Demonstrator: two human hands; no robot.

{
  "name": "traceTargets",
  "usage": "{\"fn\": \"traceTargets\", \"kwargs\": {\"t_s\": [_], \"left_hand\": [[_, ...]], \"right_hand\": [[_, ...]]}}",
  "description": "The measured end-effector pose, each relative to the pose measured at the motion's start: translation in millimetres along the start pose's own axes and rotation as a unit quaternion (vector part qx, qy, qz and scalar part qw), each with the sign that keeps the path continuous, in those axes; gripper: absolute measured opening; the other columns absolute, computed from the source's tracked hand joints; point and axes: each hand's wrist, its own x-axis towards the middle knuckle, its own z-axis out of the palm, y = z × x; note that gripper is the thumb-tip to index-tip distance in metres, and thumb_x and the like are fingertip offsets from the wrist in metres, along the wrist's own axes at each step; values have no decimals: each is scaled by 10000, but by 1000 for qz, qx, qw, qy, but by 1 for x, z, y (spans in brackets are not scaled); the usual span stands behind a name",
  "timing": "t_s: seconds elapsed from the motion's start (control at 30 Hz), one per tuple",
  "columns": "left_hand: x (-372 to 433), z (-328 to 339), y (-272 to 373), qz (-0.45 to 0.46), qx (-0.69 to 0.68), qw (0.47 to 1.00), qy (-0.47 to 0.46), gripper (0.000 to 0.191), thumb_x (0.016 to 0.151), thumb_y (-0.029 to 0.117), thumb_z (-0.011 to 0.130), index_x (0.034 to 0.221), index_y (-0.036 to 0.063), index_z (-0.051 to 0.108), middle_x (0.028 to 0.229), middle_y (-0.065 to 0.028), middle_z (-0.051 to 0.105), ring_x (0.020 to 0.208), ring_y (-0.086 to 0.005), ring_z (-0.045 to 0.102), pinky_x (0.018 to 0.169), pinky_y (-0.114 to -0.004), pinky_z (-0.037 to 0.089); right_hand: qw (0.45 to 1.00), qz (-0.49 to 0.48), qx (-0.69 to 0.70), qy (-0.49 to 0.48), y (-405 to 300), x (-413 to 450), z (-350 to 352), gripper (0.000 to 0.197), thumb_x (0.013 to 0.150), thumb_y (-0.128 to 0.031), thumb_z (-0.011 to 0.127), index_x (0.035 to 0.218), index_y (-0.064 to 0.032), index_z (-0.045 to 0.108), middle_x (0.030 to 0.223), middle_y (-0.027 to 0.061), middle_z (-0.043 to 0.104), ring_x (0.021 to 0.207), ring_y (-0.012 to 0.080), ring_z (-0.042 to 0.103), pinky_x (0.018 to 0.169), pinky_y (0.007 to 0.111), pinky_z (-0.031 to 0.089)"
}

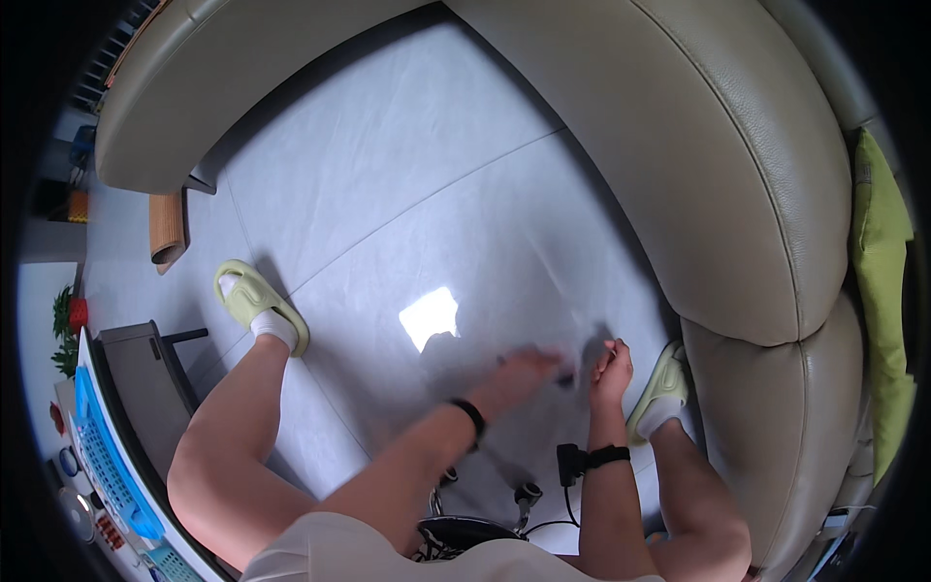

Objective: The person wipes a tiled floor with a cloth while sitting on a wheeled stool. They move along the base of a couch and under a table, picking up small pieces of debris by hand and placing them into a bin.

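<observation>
Over the grey tiled floor (349, 189), my left hand (520, 375) reaches rightward towards the other hand and is blurred by motion. Its fingers are too smeared to tell whether they hold anything. My right hand (612, 371) is raised at the right with curled fingers; what may be inside them is hidden. Between the two hands shows a small dark blurred thing (566, 380), which I cannot make out. A black band (469, 422) circles my left wrist. On my right wrist a strap carries a black device (571, 464) with a cable.
A beige leather sofa (713, 182) curves around the far and right sides, with a green cushion (876, 291) on it. At the left stands a table (131, 364) with a blue plastic basket (109, 451). A rolled mat (167, 227) lies beyond. Castors (527, 495) show below me.
</observation>
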Motion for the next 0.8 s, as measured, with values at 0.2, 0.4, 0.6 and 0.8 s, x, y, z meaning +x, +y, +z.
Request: {"fn": "traceTargets", "kwargs": {"t_s": [0.2,0.4,0.6,0.8], "left_hand": [[-18,10,48,-63,-136,981,-121,296,843,103,470,1116,74,581,1002,-151,612,945,-338,574,828,-435,466],[47,-88,4,-96,-40,993,54,323,791,79,535,1110,61,575,970,-156,612,929,-356,567,815,-439,463],[51,-131,-51,-219,-71,973,19,342,845,354,577,944,34,643,961,-156,645,906,-334,598,765,-408,481],[15,-194,-120,-547,-232,800,84,508,841,432,537,577,0,586,488,-85,543,405,-158,518,451,-306,436]], "right_hand": [[987,-83,-129,-46,-36,-26,36,220,914,-213,497,860,-28,602,504,3,449,418,70,374,390,215,291],[985,-146,-86,-18,-28,-31,31,197,925,-191,482,881,-34,591,526,5,469,430,65,389,402,203,302],[928,-259,-263,-44,19,-27,66,243,819,-108,600,1043,-18,577,809,50,580,659,117,543,596,245,456],[729,-369,-569,-90,49,-28,112,544,785,-203,648,1279,-52,475,1328,205,411,1206,361,420,994,414,375]]}}
